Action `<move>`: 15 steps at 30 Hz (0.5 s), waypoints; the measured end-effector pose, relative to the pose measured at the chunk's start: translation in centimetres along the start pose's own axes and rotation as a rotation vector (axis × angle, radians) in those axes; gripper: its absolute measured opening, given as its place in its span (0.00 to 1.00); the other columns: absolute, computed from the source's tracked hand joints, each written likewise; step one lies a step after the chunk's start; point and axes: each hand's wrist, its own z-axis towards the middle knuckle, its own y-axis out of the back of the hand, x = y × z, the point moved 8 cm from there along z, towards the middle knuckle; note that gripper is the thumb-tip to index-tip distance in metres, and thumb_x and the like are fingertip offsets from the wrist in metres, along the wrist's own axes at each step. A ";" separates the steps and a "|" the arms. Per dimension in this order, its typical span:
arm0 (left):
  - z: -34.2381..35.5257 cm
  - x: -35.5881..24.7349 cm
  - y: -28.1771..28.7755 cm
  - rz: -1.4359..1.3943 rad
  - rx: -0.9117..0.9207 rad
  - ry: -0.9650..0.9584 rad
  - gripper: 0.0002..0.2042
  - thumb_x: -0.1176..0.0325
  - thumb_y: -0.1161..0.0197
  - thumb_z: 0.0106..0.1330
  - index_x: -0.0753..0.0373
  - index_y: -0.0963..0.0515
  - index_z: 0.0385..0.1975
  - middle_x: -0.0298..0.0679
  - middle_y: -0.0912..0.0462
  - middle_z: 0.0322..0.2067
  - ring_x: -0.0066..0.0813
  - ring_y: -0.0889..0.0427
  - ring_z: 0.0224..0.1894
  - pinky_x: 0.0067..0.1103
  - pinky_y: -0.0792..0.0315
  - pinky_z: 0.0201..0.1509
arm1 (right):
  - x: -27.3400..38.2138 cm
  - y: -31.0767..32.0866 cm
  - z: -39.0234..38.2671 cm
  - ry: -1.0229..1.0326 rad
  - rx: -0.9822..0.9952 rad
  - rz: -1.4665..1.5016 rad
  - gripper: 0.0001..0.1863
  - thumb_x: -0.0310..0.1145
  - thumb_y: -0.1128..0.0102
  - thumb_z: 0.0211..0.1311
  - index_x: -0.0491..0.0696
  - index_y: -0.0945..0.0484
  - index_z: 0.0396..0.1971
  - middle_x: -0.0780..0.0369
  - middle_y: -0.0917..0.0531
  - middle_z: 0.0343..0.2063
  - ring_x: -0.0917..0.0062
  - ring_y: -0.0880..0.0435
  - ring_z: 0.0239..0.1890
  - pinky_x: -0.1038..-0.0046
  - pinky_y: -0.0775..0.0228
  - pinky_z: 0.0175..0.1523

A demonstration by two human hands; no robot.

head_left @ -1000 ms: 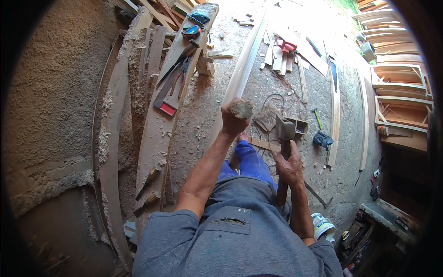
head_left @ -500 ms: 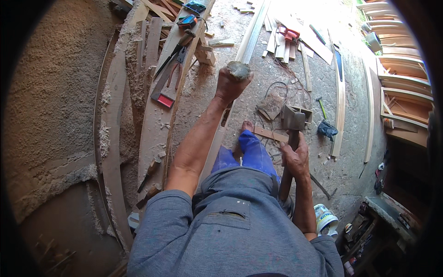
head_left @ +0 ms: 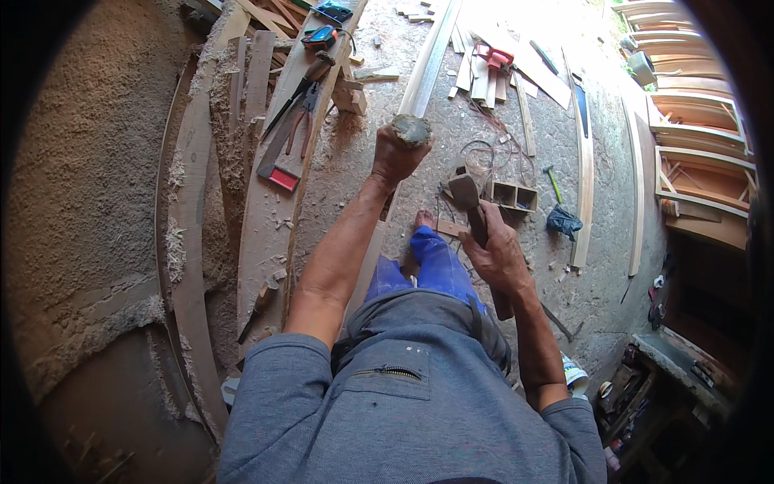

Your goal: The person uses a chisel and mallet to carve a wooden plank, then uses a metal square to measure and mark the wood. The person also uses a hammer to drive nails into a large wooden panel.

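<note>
— What has the person got in each hand?

— The left hand is raised out in front, fingers wrapped tight round a grey, rough lump that sticks up above the fist; it looks like a stone, though I cannot tell for certain. The right hand is closed round the wooden handle of a hatchet, whose metal head points up and away from the body, just in front of the knuckles.

— Are the two touching?

— No, the lump and the hatchet head are apart, the lump higher and further to the left.

— And what is under them?

— A dusty floor strewn with shavings. A pale, long strip of wood runs from the far edge of the floor back towards the person, passing below the left fist. The person's foot and a blue trouser leg lie between the two arms.

— Anything else close by?

— On the long plank along the left side lie pliers and a handsaw with a red grip. Just beyond the hatchet sits a small open wooden box with two compartments, and to its right a green-handled hammer beside a dark crumpled cloth. Near the far edge there is a red power tool on loose slats. Wooden frames are stacked along the right side.
</note>
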 end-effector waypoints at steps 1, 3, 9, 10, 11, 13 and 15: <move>0.2 0.3 0.1 0.005 -0.003 0.006 0.07 0.69 0.27 0.55 0.64 0.16 0.26 0.44 0.14 0.26 0.42 0.13 0.29 0.30 0.19 0.36 | 1.9 1.3 1.0 0.064 -0.031 -0.053 0.30 0.29 0.33 0.62 0.43 0.35 0.63 0.50 0.17 0.36 0.60 0.13 0.34 0.63 0.23 0.39; 0.2 0.8 0.7 0.038 -0.011 -0.007 0.07 0.68 0.27 0.55 0.65 0.16 0.26 0.44 0.13 0.26 0.42 0.13 0.29 0.30 0.19 0.36 | 6.9 4.5 2.6 0.186 -0.206 -0.075 0.27 0.29 0.31 0.61 0.43 0.30 0.58 0.61 0.21 0.28 0.76 0.22 0.28 0.68 0.27 0.36; 0.5 -0.1 0.7 0.051 -0.013 -0.040 0.07 0.68 0.27 0.55 0.64 0.16 0.28 0.45 0.14 0.26 0.41 0.13 0.29 0.30 0.19 0.35 | 13.2 9.4 6.2 0.488 -0.811 0.096 0.19 0.23 0.35 0.65 0.42 0.33 0.52 0.64 0.24 0.20 0.80 0.22 0.21 0.76 0.29 0.27; 0.5 -0.1 0.9 0.049 -0.020 -0.044 0.07 0.68 0.27 0.55 0.64 0.16 0.29 0.45 0.14 0.26 0.41 0.13 0.28 0.30 0.19 0.35 | 12.6 6.2 7.9 0.429 -0.529 -0.236 0.18 0.23 0.40 0.64 0.42 0.36 0.49 0.54 0.21 0.22 0.64 0.16 0.23 0.64 0.25 0.28; 0.3 -0.2 0.9 -0.042 -0.024 0.049 0.07 0.68 0.27 0.56 0.64 0.17 0.28 0.44 0.14 0.25 0.41 0.14 0.27 0.30 0.19 0.34 | 8.0 1.4 9.9 0.228 -0.046 -0.522 0.15 0.25 0.43 0.61 0.41 0.37 0.45 0.45 0.19 0.26 0.48 0.16 0.28 0.51 0.25 0.33; -0.7 -0.8 1.4 -0.217 -0.026 0.229 0.06 0.69 0.28 0.57 0.62 0.19 0.27 0.43 0.16 0.23 0.39 0.15 0.25 0.30 0.20 0.32 | 4.3 -1.3 10.1 0.089 0.182 -0.426 0.15 0.26 0.45 0.60 0.41 0.37 0.45 0.42 0.19 0.30 0.42 0.17 0.33 0.46 0.27 0.42; -5.0 -5.7 0.7 0.373 -0.015 -0.377 0.08 0.70 0.29 0.59 0.59 0.23 0.22 0.40 0.19 0.22 0.36 0.17 0.23 0.28 0.21 0.30 | 3.1 0.0 7.5 0.068 0.100 -0.260 0.20 0.28 0.42 0.61 0.44 0.36 0.51 0.42 0.18 0.32 0.41 0.18 0.36 0.49 0.28 0.39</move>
